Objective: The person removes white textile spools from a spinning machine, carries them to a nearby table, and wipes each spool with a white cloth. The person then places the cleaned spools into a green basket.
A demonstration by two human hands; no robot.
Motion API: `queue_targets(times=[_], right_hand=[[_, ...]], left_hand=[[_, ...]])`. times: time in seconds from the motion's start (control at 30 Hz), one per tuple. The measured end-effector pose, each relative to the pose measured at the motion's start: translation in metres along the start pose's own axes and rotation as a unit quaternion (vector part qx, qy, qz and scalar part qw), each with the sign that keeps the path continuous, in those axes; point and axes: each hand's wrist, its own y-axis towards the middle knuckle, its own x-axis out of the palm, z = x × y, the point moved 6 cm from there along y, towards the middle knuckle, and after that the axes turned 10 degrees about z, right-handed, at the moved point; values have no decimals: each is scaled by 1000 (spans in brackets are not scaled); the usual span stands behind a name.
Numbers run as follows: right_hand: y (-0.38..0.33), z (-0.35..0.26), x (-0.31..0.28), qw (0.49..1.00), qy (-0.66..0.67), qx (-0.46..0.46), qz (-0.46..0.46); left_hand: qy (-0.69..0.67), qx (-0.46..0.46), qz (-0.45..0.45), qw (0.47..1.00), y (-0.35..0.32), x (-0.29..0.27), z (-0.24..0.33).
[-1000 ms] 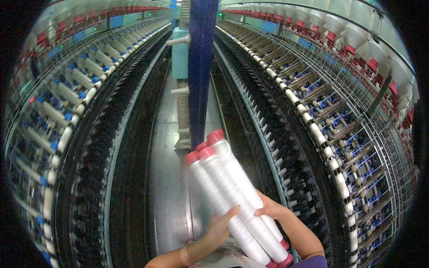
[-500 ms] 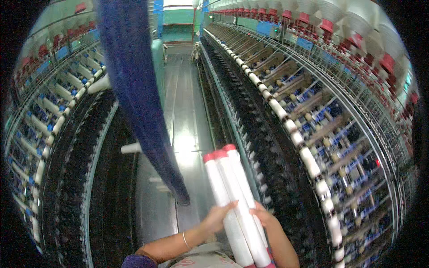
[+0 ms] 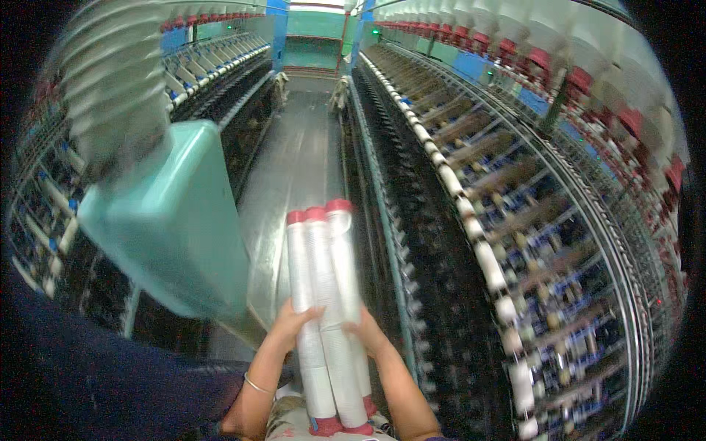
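Observation:
Several long white yarn bobbins [image 3: 321, 272] with red ends are bundled side by side, their near ends close to my waist and their far tips pointing up the aisle. My left hand [image 3: 296, 321] is closed on the bundle's left side, thumb across the front. On the right side, my right hand [image 3: 366, 334] grips the bundle too, its fingers partly hidden behind the bobbins. A bracelet [image 3: 257, 384] circles my left wrist.
Spinning frames with white rollers [image 3: 450, 176] line both sides of the grey aisle floor [image 3: 298, 125]. Close on the left stand a teal housing [image 3: 184, 228] with a ribbed grey hose [image 3: 110, 81] above it. A dark blue tube-like shape [image 3: 110, 382] fills the lower left.
The bundle has shifted left and stands more upright, both hands moving with it. The teal housing now looms close at left, and the dark blue hose has shifted from the upper middle to the lower left.

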Motion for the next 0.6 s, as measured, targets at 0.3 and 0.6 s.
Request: queue_targets(times=[0.3,0.6], right_hand=[[318,-18,50,988,58,42,-137],[623,-163,161,926,126,-7,-355]], left_hand=[[3,42,197,979,281,-52,73],[-123,144,308,932,507,-81,253]])
